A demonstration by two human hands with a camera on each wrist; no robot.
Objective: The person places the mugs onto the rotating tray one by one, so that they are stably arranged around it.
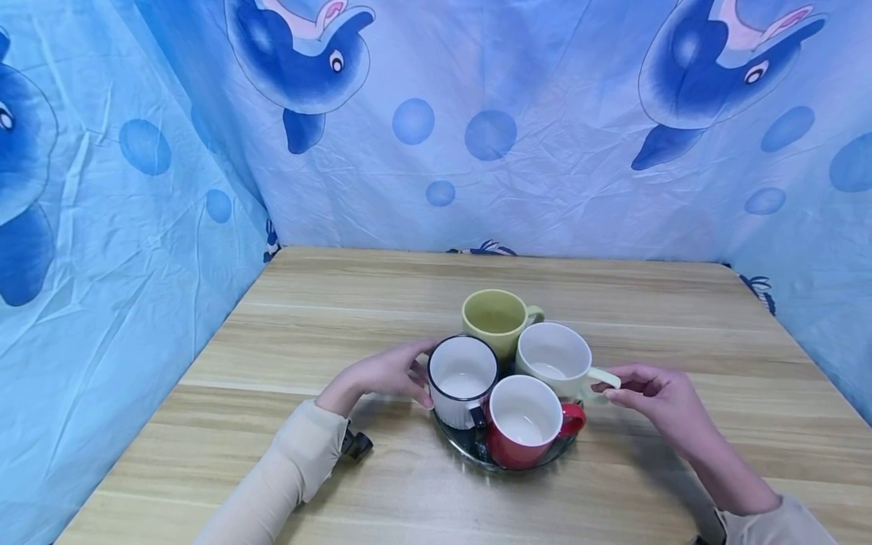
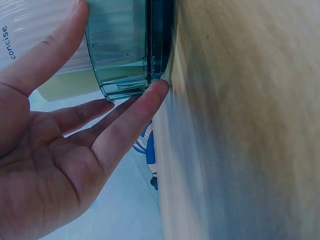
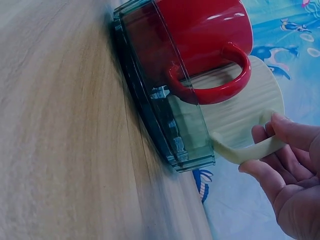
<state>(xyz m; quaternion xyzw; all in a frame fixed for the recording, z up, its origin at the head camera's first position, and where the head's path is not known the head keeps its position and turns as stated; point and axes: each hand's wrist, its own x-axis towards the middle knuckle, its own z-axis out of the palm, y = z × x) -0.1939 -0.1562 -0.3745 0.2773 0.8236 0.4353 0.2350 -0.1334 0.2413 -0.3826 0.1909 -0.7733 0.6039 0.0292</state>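
Several mugs stand close together on a round, see-through greenish tray [image 1: 470, 452] with a low wall. My left hand [image 1: 390, 375] is at the tray's left side; its thumb lies along the white mug [image 1: 450, 405] with black rim and handle. In the left wrist view, the fairly straight fingers [image 2: 130, 117] touch the tray's wall and lower edge. My right hand [image 1: 657, 397] pinches the pale handle [image 3: 250, 151] of the cream-green mug [image 1: 553, 356] between thumb and fingers. The red mug [image 1: 521, 446] sits at the front, the olive-green mug [image 1: 493, 322] at the back.
The tray rests on a wood-grain table [image 1: 327, 288]. Blue curtains [image 1: 545, 182] with dolphins hang behind and along both sides. A black strap device [image 1: 356, 445] is on the left wrist. The red mug's handle [image 3: 235, 90] juts toward my right hand.
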